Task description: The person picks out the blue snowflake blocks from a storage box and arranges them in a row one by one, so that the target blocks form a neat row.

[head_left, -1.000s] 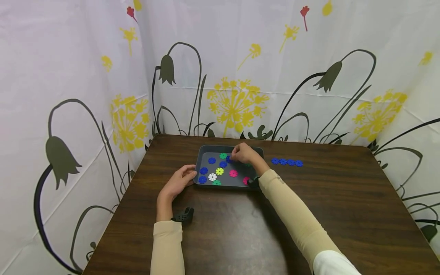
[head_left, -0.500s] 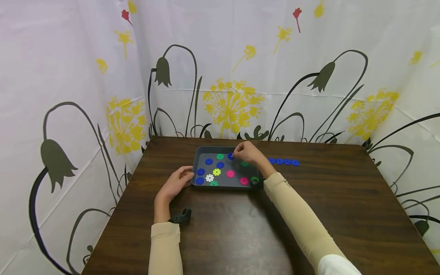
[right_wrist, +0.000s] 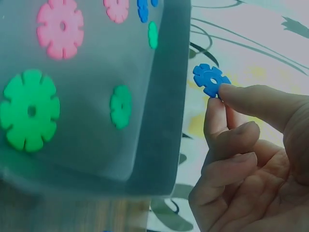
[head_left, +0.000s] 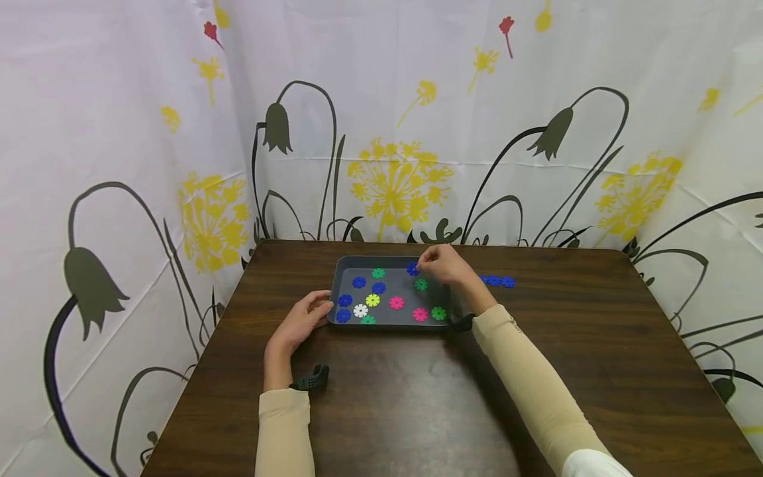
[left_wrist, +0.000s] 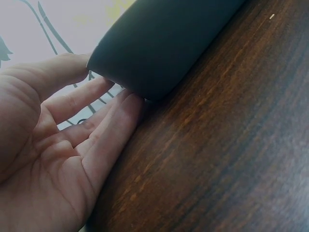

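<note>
Right hand [head_left: 444,265] pinches blue disc [right_wrist: 208,78] between thumb and fingertip; disc appears at far rim of tray [head_left: 398,281], right of frame centre. Left hand [head_left: 301,321]: fingers extended, touching tray's left edge. Row of blue discs [head_left: 495,281] centre right, partly hidden. Table [head_left: 381,397] wood spans lower centre between sleeves [head_left: 285,430].

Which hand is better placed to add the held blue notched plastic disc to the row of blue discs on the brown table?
Likely the right hand: it pinches that disc and is nearer the row. The left hand touches the grey rectangular tray, farther away.
</note>
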Motion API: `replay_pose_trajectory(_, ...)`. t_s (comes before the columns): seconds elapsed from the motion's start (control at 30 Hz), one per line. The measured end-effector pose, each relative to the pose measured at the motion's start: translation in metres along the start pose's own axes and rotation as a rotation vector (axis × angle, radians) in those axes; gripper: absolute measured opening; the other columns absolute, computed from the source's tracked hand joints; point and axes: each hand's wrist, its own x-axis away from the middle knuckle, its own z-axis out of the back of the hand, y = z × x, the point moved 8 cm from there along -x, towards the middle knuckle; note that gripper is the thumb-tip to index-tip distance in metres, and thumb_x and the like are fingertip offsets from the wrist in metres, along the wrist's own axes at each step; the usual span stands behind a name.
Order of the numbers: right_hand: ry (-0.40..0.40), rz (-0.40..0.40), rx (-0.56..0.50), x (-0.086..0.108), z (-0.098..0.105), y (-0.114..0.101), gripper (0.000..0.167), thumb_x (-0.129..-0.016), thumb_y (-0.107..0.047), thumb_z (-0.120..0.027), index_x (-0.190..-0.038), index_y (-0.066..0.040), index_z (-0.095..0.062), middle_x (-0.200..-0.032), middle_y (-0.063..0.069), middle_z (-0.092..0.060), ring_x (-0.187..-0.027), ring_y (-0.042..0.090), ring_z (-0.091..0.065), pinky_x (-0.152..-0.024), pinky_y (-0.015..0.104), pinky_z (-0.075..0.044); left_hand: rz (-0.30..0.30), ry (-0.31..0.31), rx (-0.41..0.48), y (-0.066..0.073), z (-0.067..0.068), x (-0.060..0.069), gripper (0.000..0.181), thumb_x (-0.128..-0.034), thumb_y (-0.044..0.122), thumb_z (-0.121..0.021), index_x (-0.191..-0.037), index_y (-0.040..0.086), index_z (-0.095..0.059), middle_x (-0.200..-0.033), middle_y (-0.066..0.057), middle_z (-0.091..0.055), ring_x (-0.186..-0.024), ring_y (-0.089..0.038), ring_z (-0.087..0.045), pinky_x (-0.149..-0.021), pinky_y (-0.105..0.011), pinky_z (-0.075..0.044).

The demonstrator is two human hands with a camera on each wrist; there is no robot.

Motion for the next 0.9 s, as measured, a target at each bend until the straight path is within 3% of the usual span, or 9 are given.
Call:
replay_pose_trajectory(0.27,0.034,-0.026,-0.013,0.014,0.023,0.014,0.020,-0.107,-0.021,-0.068,-0.107,-0.002,-0.075,-0.116,0.015,-0.074,-0.098,0.026,-0.062,-0.075,0.031,-0.049,0.007,0.006,-0.004,-0.006,-0.001,-0.003,0.057,-0.1145,0.034,-0.055,-0.162,0.007,-0.041,-0.156,-0.025,-0.052,-0.145,-0.040,-0.054,-0.123,-0.056,-0.044)
replay_pose_trajectory(0.57,0.086,-0.063,-0.042,0.026,0.052,0.037,0.028,-0.104,-0.023,-0.061,-0.114,-0.002,-0.075,-0.121,0.017,-0.073,-0.097,0.025,-0.060,-0.082,0.034,-0.052,0.003,-0.001,0.001,-0.007,0.000,-0.004,0.060,-0.1140,0.037,-0.056,-0.163,0.007,-0.039,-0.158,-0.025,-0.051,-0.146,-0.040,-0.053,-0.123,-0.056,-0.043)
replay_pose_trajectory(0.63,0.092,-0.081,-0.057,0.028,0.057,0.044,0.028,-0.105,-0.026,-0.063,-0.116,-0.002,-0.076,-0.117,0.010,-0.072,-0.095,0.020,-0.059,-0.081,0.031,-0.051,0.006,0.002,0.004,-0.007,0.002,-0.003,0.059,-0.1141,0.036,-0.056,-0.163,0.007,-0.039,-0.158,-0.025,-0.051,-0.146,-0.040,-0.053,-0.123,-0.056,-0.043)
replay_pose_trajectory(0.8,0.110,-0.139,-0.154,0.033,0.072,0.072,0.030,-0.107,-0.026,-0.066,-0.116,0.001,-0.075,-0.087,-0.007,-0.058,-0.066,0.010,-0.045,-0.060,0.025,-0.040,0.010,0.004,-0.004,-0.006,0.003,-0.001,0.059,-0.1141,0.035,-0.056,-0.163,0.007,-0.040,-0.158,-0.024,-0.051,-0.147,-0.041,-0.052,-0.123,-0.057,-0.043)
replay_pose_trajectory(0.9,0.145,-0.169,-0.175,0.040,0.087,0.087,0.032,-0.108,-0.025,-0.067,-0.119,0.004,-0.075,-0.078,-0.009,-0.052,-0.059,0.007,-0.041,-0.056,0.024,-0.037,-0.008,-0.004,-0.008,-0.002,0.001,-0.004,0.059,-0.1140,0.037,-0.056,-0.163,0.007,-0.040,-0.158,-0.024,-0.051,-0.147,-0.041,-0.053,-0.123,-0.057,-0.043)
